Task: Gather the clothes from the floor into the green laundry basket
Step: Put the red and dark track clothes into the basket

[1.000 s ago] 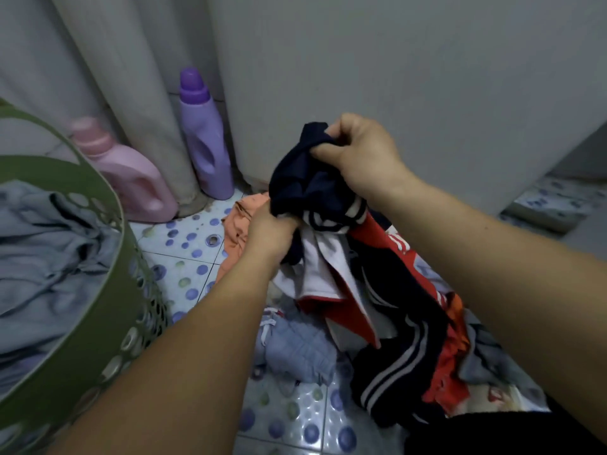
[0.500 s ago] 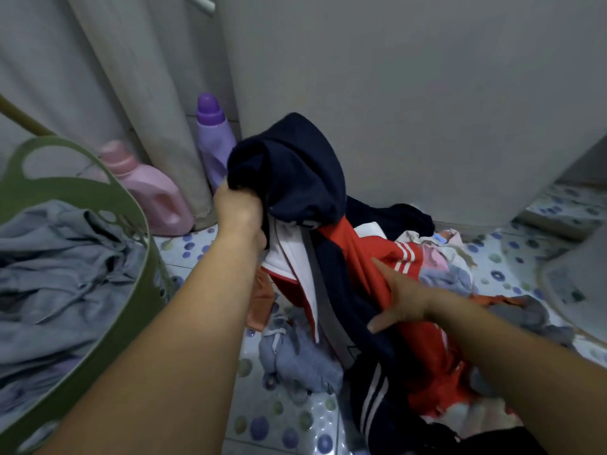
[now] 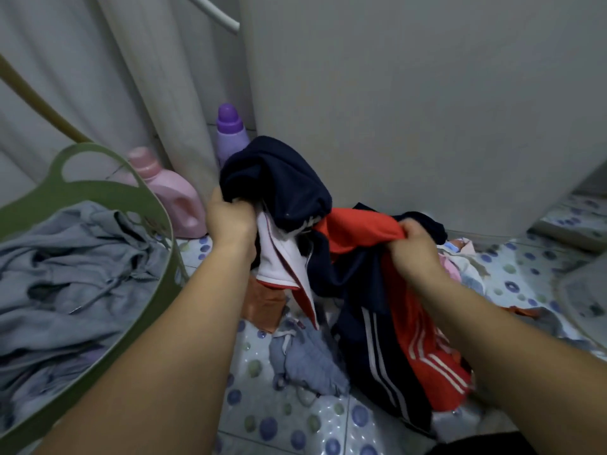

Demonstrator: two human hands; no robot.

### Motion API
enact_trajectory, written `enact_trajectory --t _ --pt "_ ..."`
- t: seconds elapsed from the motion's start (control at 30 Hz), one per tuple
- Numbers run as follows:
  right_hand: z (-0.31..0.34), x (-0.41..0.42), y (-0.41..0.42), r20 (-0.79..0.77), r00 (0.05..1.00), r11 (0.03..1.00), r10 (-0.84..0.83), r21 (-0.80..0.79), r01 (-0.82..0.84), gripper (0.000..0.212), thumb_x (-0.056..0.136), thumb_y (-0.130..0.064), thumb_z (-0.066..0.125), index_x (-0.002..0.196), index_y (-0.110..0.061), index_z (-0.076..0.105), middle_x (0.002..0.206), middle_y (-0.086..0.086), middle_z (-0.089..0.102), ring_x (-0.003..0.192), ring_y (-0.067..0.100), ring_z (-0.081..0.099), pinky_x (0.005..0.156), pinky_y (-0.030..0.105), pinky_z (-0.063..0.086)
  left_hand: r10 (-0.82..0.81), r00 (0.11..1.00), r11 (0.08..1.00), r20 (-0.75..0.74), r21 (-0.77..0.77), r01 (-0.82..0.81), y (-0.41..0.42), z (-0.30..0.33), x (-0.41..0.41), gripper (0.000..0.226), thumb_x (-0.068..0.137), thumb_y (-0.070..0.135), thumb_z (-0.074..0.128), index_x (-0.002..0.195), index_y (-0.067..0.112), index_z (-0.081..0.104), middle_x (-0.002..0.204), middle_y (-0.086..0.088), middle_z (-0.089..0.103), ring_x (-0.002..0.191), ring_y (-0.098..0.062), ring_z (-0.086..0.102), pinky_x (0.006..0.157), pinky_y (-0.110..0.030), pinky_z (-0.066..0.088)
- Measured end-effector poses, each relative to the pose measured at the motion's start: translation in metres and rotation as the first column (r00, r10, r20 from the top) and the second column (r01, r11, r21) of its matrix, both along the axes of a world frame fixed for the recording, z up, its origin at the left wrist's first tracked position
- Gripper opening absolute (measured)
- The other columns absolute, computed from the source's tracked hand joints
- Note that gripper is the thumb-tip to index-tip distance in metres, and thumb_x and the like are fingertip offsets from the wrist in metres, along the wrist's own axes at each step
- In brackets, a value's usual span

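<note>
Evidently bunching the navy-and-red jacket (image 3: 354, 257) between two grips: left hand (image 3: 230, 221) clenched on the navy collar end, right hand (image 3: 414, 247) pinching the red fabric, probably to stop it trailing. Held above the floor (image 3: 289, 418), right of the green laundry basket (image 3: 157, 297); grey garment (image 3: 305, 359) and orange cloth (image 3: 264, 305) lying below, not yet gathered
</note>
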State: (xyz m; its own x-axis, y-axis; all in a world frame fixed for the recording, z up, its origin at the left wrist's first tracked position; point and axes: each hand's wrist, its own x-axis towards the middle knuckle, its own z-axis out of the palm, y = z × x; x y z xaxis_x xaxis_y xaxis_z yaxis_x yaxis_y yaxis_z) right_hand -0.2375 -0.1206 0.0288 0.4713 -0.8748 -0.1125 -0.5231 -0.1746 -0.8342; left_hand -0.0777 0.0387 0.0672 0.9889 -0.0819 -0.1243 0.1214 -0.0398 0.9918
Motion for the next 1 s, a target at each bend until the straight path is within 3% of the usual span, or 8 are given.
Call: enact_trajectory --t 0.17,0.3,0.37,0.43,0.6,0.73,0.83,1.0 --pt "0.055 0.038 0.01 0.403 0.911 0.978 -0.091 0.21 0.004 0.018 0.076 -0.003 0.054 0.07 -0.019 0.05 0.071 0.005 0.057 0.072 0.021 0.053 0.062 0.033 0.04 -0.305 0.946 0.948 0.108 0.13 0.29 0.0 0.003 -0.023 0.059 0.082 0.001 0.059 0.136 0.019 0.043 0.118 -0.005 0.061 0.113 -0.023 0.057 0.1 -0.034 0.047" --pt "0.088 0.054 0.021 0.546 0.829 0.969 -0.123 0.248 -0.02 0.025 0.079 0.004 0.049 0.069 -0.019 0.046 0.07 0.005 0.054 0.071 0.019 0.051 0.061 0.031 0.04 -0.676 0.734 0.735 0.056 0.111 0.669 0.003 0.019 -0.032 0.107 0.07 -0.001 0.071 0.151 0.021 0.004 0.132 0.0 0.049 0.118 -0.014 0.05 0.076 -0.006 0.048" --pt "0.099 0.059 0.029 0.564 0.819 0.975 -0.109 0.221 -0.022 0.023 0.077 0.001 0.05 0.068 -0.019 0.047 0.073 0.008 0.056 0.073 0.02 0.051 0.064 0.034 0.04 -0.746 0.663 0.664 0.068 0.152 0.732 0.011 0.032 -0.034 0.127 0.064 0.012 0.083 0.151 0.028 -0.008 0.152 0.005 0.033 0.134 -0.012 0.04 0.096 -0.015 0.046" --pt "0.111 0.062 0.039 0.582 0.808 0.981 -0.088 0.189 -0.03 0.021 0.075 0.0 0.051 0.067 -0.02 0.047 0.076 0.01 0.055 0.072 0.02 0.05 0.064 0.035 0.039 -0.71 0.694 0.698 0.116 0.239 0.675 0.019 0.046 -0.042 0.131 0.063 0.019 0.086 0.151 0.03 -0.01 0.157 0.005 0.024 0.139 -0.016 0.036 0.109 -0.031 0.038" --pt "0.147 0.075 0.078 0.646 0.762 0.986 0.047 0.09 -0.137 0.014 0.066 -0.01 0.054 0.066 -0.023 0.05 0.072 0.005 0.055 0.069 0.019 0.049 0.063 0.035 0.04 -0.502 0.815 0.861 0.289 0.256 0.439 0.049 0.077 -0.049 0.111 0.066 0.016 0.085 0.149 0.017 0.011 0.149 0.002 0.038 0.131 -0.015 0.044 0.105 -0.029 0.042" --pt "0.175 0.093 0.119 0.701 0.699 0.978 0.139 0.013 -0.207 0.012 0.062 -0.015 0.054 0.062 -0.026 0.052 0.064 -0.004 0.055 0.067 0.019 0.049 0.064 0.035 0.041 -0.373 0.844 0.925 0.385 0.231 0.302 0.089 0.104 -0.04 0.1 0.066 0.011 0.084 0.144 0.01 0.021 0.133 0.005 0.045 0.118 -0.004 0.045 0.081 0.004 0.04" --pt "0.192 0.112 0.167 0.73 0.638 0.945 0.246 -0.035 -0.324 0.009 0.062 -0.014 0.054 0.064 -0.022 0.049 0.062 -0.007 0.054 0.066 0.016 0.048 0.065 0.035 0.04 -0.253 0.875 0.963 0.413 0.194 0.187 0.138 0.119 -0.034 0.097 0.065 0.01 0.085 0.142 0.013 0.024 0.135 0.001 0.049 0.12 -0.007 0.049 0.093 -0.013 0.041" --pt "0.194 0.14 0.245 0.704 0.582 0.864 0.408 -0.091 -0.496 0.015 0.07 -0.006 0.055 0.068 -0.019 0.048 0.066 -0.002 0.056 0.067 0.015 0.048 0.067 0.034 0.041 -0.085 0.937 0.99 0.338 0.139 0.039 0.223 0.12 -0.023 0.089 0.071 0.015 0.082 0.14 0.017 0.027 0.13 0.003 0.054 0.114 -0.012 0.056 0.094 -0.027 0.052"
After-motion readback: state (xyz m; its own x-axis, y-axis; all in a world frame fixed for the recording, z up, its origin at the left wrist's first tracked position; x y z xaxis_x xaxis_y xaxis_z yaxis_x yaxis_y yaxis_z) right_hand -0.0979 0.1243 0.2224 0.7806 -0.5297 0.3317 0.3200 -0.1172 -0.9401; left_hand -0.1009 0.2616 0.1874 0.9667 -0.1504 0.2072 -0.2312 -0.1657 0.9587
